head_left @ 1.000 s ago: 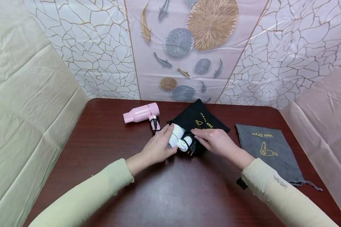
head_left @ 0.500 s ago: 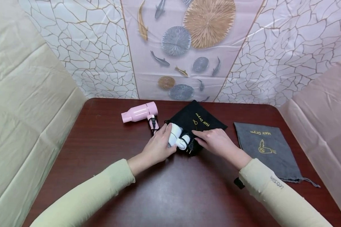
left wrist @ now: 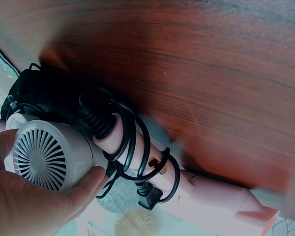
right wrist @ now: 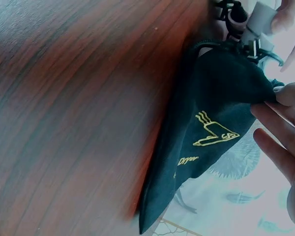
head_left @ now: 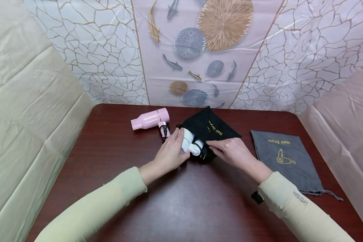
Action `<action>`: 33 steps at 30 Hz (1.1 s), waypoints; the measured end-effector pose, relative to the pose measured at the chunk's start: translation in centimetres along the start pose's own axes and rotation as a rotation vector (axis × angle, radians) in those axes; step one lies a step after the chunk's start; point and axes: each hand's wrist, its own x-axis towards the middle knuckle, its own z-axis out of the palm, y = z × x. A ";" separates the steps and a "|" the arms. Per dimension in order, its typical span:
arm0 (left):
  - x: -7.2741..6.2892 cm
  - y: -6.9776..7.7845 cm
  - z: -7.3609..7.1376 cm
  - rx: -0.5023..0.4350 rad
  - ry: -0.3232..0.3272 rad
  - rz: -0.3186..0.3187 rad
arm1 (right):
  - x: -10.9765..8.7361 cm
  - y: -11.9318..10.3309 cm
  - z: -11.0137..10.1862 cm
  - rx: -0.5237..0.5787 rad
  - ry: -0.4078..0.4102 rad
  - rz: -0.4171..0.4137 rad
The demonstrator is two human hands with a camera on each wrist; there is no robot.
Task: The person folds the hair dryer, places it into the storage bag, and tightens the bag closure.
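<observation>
A white hair dryer (head_left: 187,139), its folded handle wrapped in a black cord with a plug, lies partly inside the mouth of a black drawstring bag (head_left: 204,122). My left hand (head_left: 169,149) grips its body; in the left wrist view fingers and thumb curl round the dryer beside its round slotted vent (left wrist: 39,162). My right hand (head_left: 231,151) pinches the edge of the bag's opening between thumb and fingers, as the right wrist view shows. Gold "Hair Dryer" lettering and a dryer drawing mark the bag. Its front end hides the far part of the white dryer.
A pink hair dryer (head_left: 150,119) with a black cord round its handle lies to the left, close behind my left hand. A grey drawstring bag (head_left: 290,164) lies flat on the right of the dark red wooden table (head_left: 181,208). Patterned cloth walls stand behind and beside.
The white dryer has shifted slightly away from me, further into the black bag, with my left hand. My right hand keeps its pinch on the bag's edge.
</observation>
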 end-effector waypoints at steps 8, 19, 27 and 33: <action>0.6 0.5 0.4 -0.006 0.011 -0.010 | 0.3 -0.3 -0.1 0.049 0.036 -0.010; 0.7 0.8 0.5 0.012 0.013 -0.014 | -0.4 0.1 0.4 0.071 -0.059 0.106; 0.7 1.1 1.0 0.038 0.029 0.006 | 0.0 0.0 0.0 0.156 -0.014 0.072; 0.2 1.3 1.8 0.057 0.006 0.031 | 0.1 0.0 -0.3 0.180 -0.044 0.089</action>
